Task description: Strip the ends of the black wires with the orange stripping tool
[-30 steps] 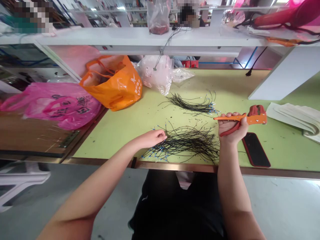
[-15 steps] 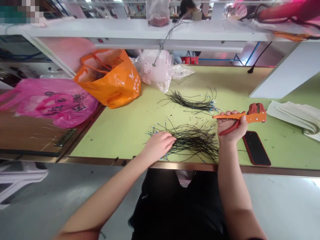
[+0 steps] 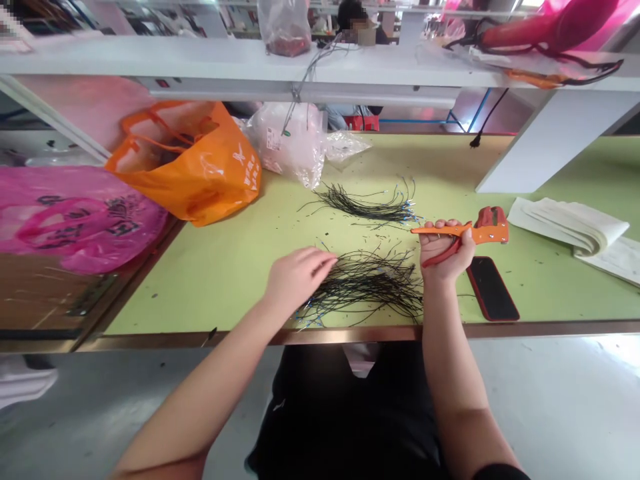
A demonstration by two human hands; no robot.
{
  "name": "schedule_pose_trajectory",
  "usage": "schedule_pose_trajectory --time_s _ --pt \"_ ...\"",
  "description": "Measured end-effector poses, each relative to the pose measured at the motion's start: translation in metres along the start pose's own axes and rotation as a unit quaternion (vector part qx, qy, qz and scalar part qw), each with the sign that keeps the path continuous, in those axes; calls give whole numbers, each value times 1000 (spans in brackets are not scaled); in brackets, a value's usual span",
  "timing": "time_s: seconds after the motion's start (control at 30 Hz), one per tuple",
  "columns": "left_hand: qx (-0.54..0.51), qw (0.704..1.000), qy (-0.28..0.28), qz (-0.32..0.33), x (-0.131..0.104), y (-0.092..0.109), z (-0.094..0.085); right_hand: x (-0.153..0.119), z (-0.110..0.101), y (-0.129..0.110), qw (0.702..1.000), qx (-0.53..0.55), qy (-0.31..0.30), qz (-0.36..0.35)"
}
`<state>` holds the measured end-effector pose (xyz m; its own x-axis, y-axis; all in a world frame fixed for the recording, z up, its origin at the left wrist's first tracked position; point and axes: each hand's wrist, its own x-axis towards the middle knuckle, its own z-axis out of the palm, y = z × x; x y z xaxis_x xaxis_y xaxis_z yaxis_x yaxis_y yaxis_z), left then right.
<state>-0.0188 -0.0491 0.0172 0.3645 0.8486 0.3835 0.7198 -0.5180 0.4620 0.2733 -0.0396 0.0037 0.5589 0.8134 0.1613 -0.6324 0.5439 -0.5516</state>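
My right hand [image 3: 447, 253] is wrapped round the handles of an orange and red wire stripper [image 3: 483, 231], its head pointing right. Fingers pinched together, my left hand [image 3: 299, 277] is at the upper left of a loose pile of black wires [image 3: 375, 287] with blue tips. What it holds, if anything, is too small to make out. A smaller bundle of black wires [image 3: 367, 205] lies farther back, its blue tips to the right.
A phone [image 3: 494, 288] lies right of my right forearm, near white cloth [image 3: 570, 223]. Orange bag [image 3: 215, 173], pink bag [image 3: 90, 220] and clear plastic bag [image 3: 295, 143] stand at the left and back. A white upright panel [image 3: 530, 143] supports the shelf.
My left hand has moved up slightly relative to the near wire pile. The view has shifted, so the bags and bench appear farther left. My right hand still holds the wire stripper.
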Motion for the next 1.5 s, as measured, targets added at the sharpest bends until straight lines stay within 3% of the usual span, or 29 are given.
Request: schedule_pose_trajectory --time_s 0.07,0.1,0.17,0.2,0.27,0.4,0.5,0.6,0.7,0.77,0.83,0.9,0.97,1.03,1.1,1.13,1.2,1.27,1.37,1.5 --pt "-119 980 141 -72 7 0 -21 -1 0 -1 1000 4 0 -1" --pt "-199 950 217 -102 10 2 -29 -1 1 -1 1000 7 1 -3" --pt "-366 862 319 -146 14 9 -37 -2 1 -1 1000 9 0 -8" --pt "-437 820 329 -167 14 13 -35 -2 1 -1 1000 9 0 -10" --pt "-537 765 275 -228 9 23 -21 -2 1 -1 1000 12 -1 -9" --pt "-617 687 95 -373 -11 43 38 1 -2 -4 1000 27 -4 -8" --pt "-623 619 85 -470 -19 53 76 4 -6 -7 999 32 2 -17" --pt "-648 563 70 -509 -21 58 82 6 -9 -11 999 38 6 -26" --pt "-673 530 18 -515 -33 62 58 7 -11 -14 999 39 13 -30" --pt "-679 540 -17 -497 -51 64 35 6 -10 -15 998 43 19 -33" --pt "-667 580 -65 -463 -69 63 15 4 -8 -15 998 44 21 -36" --pt "-617 669 -121 -397 -75 55 5 1 -4 -13 999 36 20 -31" --pt "-512 793 -144 -297 -58 41 7 -1 0 -11 999 25 19 -25" --pt "-356 905 -129 -196 -18 23 23 -3 2 -7 999 14 21 -25" --pt "-168 975 -97 -107 36 7 48 -2 2 -4 999 4 25 -29" --pt "-80 990 -95 -69 64 2 63 -1 1 -3 999 3 27 -29" --pt "63 988 -140 -4 114 -5 91 1 -3 0 999 11 32 -27" --pt "90 983 -157 25 151 -7 115 4 -7 2 999 24 40 -21" --pt "116 976 -181 43 182 -10 139 5 -9 7 998 26 55 -3" --pt "138 970 -196 43 198 -17 156 2 -6 11 998 34 46 13"
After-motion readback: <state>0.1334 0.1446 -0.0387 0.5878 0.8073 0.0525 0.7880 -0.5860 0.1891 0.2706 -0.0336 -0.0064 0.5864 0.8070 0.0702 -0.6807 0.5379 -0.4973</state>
